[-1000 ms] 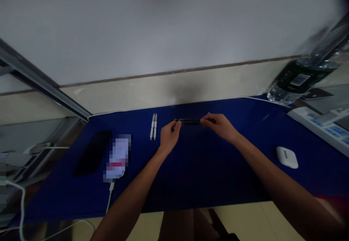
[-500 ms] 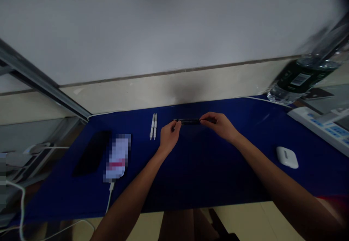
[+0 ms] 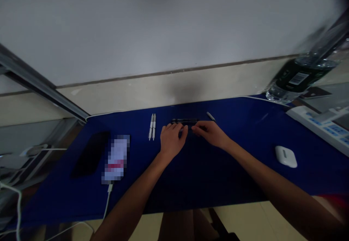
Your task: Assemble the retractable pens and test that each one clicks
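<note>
A black pen [image 3: 184, 120] lies crosswise on the blue mat [image 3: 207, 175], just beyond my fingertips. My left hand [image 3: 171, 140] and my right hand [image 3: 208, 133] rest close together on the mat. Their curled fingers nearly meet in a pinch, and what they pinch is too dark and small to name. A small grey pen part [image 3: 210, 116] lies behind my right hand. Two white pens [image 3: 152, 126] lie side by side to the left of my left hand.
A dark phone [image 3: 91, 153] and a second phone [image 3: 116, 159] with a white cable [image 3: 107, 201] lie on the mat's left. A white earbud case [image 3: 285, 156] sits at the right. A water bottle [image 3: 297, 79] and a calculator-like device [image 3: 324, 124] stand at the far right.
My hands have come off the ends of the black pen, drawn a little toward me and closed in on each other. The pen now lies beyond them, and a grey part shows behind my right hand.
</note>
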The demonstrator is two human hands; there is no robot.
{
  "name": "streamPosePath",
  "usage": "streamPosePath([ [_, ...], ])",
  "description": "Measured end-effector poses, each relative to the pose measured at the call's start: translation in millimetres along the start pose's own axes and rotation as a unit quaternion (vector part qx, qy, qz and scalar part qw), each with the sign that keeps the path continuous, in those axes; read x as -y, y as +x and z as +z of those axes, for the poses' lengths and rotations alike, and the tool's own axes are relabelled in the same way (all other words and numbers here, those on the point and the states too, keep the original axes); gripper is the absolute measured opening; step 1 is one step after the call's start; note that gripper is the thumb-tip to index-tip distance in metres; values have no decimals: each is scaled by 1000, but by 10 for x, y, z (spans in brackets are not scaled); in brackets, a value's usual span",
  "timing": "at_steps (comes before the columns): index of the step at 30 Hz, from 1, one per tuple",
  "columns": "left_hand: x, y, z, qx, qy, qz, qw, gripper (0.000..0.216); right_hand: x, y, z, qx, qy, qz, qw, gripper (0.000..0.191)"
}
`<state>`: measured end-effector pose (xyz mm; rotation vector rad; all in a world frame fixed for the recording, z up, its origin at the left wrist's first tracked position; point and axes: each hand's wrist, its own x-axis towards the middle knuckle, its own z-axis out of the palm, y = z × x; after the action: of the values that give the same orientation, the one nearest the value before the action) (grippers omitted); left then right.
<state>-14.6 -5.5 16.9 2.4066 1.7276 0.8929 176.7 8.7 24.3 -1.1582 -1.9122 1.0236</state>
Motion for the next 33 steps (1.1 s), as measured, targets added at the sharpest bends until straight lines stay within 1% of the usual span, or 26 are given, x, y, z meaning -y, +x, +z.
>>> streamPosePath([
  [4, -28, -4, -28, 6, 22, 4, 1000, 32, -8, -2, 19, -8, -16, -9, 1000, 36],
  [10, -6, 17, -11, 42, -34, 8, 998, 31, -12, 3, -9, -13, -6, -1, 1000, 36],
  [13, 27, 31, 22, 52, -63, -9, 997, 32, -19, 18, -46, -15, -6, -1, 1000, 40],
  [14, 38, 34, 31, 49, -69, -18, 996, 33, -32, 27, -74, -23, -5, 4, 1000, 42],
  [17, 73, 39, 51, 39, -78, -45, 995, 36, -118, 61, -203, -102, -27, 46, 993, 49],
  [18, 86, 40, 57, 36, -80, -50, 995, 37, -162, 69, -253, -133, -52, 65, 988, 49],
  [19, 99, 40, 62, 34, -81, -54, 995, 38, -212, 75, -300, -159, -100, 78, 979, 47],
  [20, 111, 41, 69, 32, -82, -57, 994, 38, -265, 76, -340, -192, -157, 85, 965, 42],
  [21, 122, 41, 75, 30, -81, -61, 994, 38, -319, 74, -371, -211, -202, 93, 952, 37],
  [22, 130, 41, 82, 28, -81, -64, 994, 38, -372, 69, -393, -214, -241, 107, 941, 33],
  [24, 137, 40, 92, 23, -80, -66, 994, 38, -465, 55, -411, -208, -317, 115, 918, 32],
  [27, 130, 34, 94, 18, -79, -60, 995, 37, -538, 48, -415, -198, -362, 119, 903, 23],
  [28, 127, 32, 92, 18, -78, -58, 995, 37, -537, 53, -419, -204, -353, 120, 905, 21],
  [30, 122, 30, 83, 20, -76, -56, 995, 38, -489, 70, -428, -220, -290, 113, 924, 19],
  [32, 122, 32, 74, 22, -74, -57, 995, 39, -389, 84, -427, -217, -159, 93, 959, 21],
  [33, 123, 34, 69, 22, -72, -61, 995, 40, -326, 87, -418, -198, -80, 78, 974, 25],
])
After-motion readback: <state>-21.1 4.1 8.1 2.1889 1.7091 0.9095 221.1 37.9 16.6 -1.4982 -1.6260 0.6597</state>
